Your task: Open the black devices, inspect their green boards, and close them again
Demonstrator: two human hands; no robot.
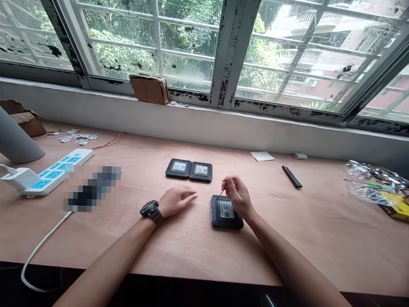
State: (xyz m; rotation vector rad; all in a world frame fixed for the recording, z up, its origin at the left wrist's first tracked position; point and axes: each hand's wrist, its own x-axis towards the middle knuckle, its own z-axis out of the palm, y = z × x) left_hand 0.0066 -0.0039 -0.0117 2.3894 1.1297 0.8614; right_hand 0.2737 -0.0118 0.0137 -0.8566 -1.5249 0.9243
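A black device with rounded corners and a white label point(227, 210) lies flat on the table in front of me. Over its far edge, my right hand point(237, 195) is closed in a pinch round a thin stick-like tool point(219, 196). Its tip points down at the device's far left corner; whether it touches is too small to tell. To the left, my left hand point(176, 201) rests on the table, fingers stretched out with nothing in them, apart from the device. Beyond it lie two similar black labelled devices point(177, 168), point(201, 171), side by side.
On the left are a white power strip point(61, 171), a plugged-in charger point(20, 181), a blurred-out object point(93, 190) and a grey cylinder point(12, 133). A black bar point(292, 177) and white pad point(262, 156) lie right; plastic bags point(367, 188) are farther right.
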